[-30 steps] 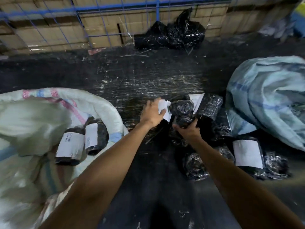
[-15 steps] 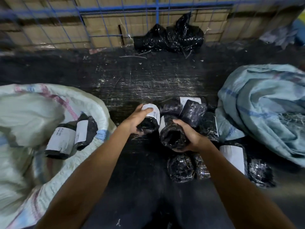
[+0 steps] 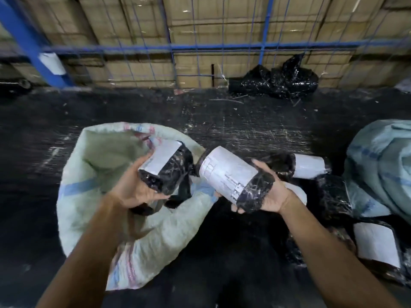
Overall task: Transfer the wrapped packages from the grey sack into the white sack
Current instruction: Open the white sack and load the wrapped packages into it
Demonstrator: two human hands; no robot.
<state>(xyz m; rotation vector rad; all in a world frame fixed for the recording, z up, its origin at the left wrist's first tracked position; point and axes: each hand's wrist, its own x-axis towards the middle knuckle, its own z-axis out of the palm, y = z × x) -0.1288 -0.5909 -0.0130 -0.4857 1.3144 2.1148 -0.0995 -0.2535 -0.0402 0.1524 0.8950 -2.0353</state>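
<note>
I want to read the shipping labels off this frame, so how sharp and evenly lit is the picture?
Head view: motion blur smears the label print on the package in the right hand and in the left hand; wide-angle distortion bows the blue wire fence; glare speckles the black wrap; the dark floor swallows detail.

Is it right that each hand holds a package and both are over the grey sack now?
Not quite. Each hand, left and right, does hold a package, but the head view shows them at the white sack; the grey sack lies off to the right.
</note>
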